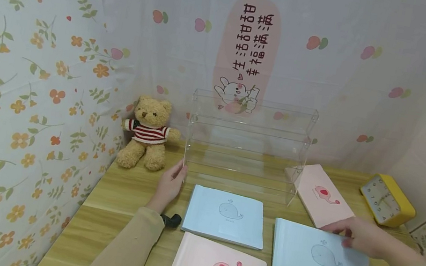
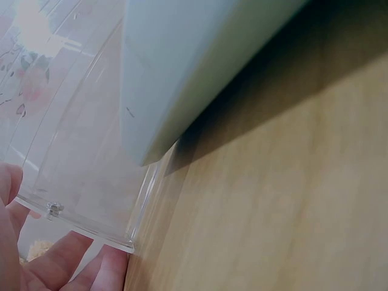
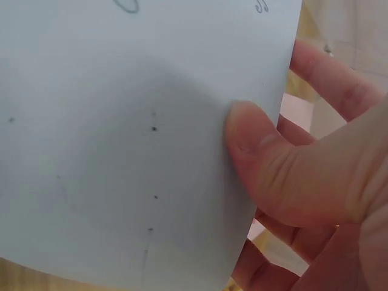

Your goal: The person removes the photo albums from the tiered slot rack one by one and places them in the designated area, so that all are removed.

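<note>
A clear acrylic tiered rack (image 1: 244,163) stands at the back of the wooden table. My left hand (image 1: 169,186) holds its left side panel (image 2: 85,225) near the bottom, thumb on one face and fingers on the other. At the right, my right hand (image 1: 365,237) pinches the far edge of a light-blue whale-print album (image 1: 304,258). In the right wrist view, the thumb presses on its cover (image 3: 151,163) while the other fingers go behind. A second blue whale album (image 1: 207,213) lies before the rack, with a pink elephant album (image 1: 196,263) nearer me.
Another pink elephant album (image 1: 316,189) lies by the rack's right end. A yellow clock (image 1: 401,204) stands at the back right. A teddy bear (image 1: 148,133) in a striped shirt sits left of the rack. Patterned cloth (image 1: 158,56) hangs behind.
</note>
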Demonstrator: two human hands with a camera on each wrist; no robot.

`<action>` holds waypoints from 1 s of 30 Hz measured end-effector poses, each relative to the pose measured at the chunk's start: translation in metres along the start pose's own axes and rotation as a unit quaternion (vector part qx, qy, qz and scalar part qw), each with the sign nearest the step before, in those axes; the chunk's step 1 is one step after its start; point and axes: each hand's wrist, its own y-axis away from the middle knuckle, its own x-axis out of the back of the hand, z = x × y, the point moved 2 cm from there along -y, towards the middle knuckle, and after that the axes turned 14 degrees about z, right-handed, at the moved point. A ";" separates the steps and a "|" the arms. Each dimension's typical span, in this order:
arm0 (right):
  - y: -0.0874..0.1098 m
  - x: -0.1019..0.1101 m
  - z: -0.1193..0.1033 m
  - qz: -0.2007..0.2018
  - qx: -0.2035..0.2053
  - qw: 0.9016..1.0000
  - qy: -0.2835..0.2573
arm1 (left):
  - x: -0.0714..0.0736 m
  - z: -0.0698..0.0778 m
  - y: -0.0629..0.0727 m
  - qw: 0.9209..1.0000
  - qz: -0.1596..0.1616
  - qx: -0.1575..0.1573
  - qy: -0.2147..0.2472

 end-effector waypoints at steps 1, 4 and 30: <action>0.000 -0.002 0.000 0.004 0.001 1.000 0.011 | 0.000 0.000 0.000 1.000 -0.001 0.001 0.002; -0.003 -0.008 0.001 0.005 -0.007 1.000 0.028 | 0.000 0.000 0.000 1.000 -0.003 -0.001 -0.001; -0.007 -0.037 0.024 0.043 -0.045 0.998 -0.007 | 0.000 -0.001 -0.002 1.000 -0.003 0.009 0.005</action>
